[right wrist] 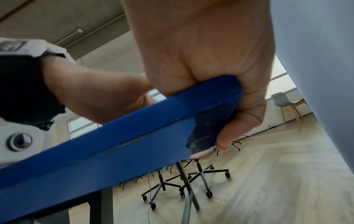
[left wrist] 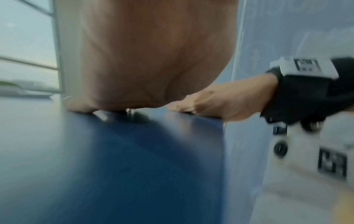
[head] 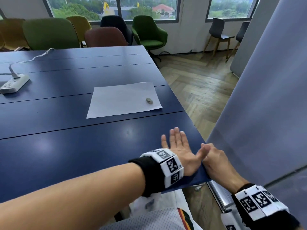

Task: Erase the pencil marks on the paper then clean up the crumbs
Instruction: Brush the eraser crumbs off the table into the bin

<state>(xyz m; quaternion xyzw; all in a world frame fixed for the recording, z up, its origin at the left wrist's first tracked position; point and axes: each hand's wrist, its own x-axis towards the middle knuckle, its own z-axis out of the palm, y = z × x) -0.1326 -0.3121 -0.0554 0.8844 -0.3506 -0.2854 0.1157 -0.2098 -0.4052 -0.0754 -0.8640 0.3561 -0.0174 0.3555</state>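
A white sheet of paper [head: 123,99] lies on the dark blue table [head: 66,146], with a small grey eraser [head: 149,100] near its right edge. No pencil marks show on it from here. My left hand [head: 178,145] lies flat on the table near the right edge, fingers straight, well short of the paper. My right hand [head: 216,161] sits at that edge beside the left thumb. In the right wrist view its fingers [right wrist: 239,121] curl under the table edge [right wrist: 134,128]. The left wrist view shows my left palm [left wrist: 143,60] low over the tabletop [left wrist: 134,166]; small blurred bits lie under it.
A white power strip [head: 14,84] with a cable lies at the table's far left. Upholstered chairs [head: 149,32] stand behind the table. A tall grey partition [head: 265,97] rises close on the right, with wooden floor [head: 199,83] between it and the table.
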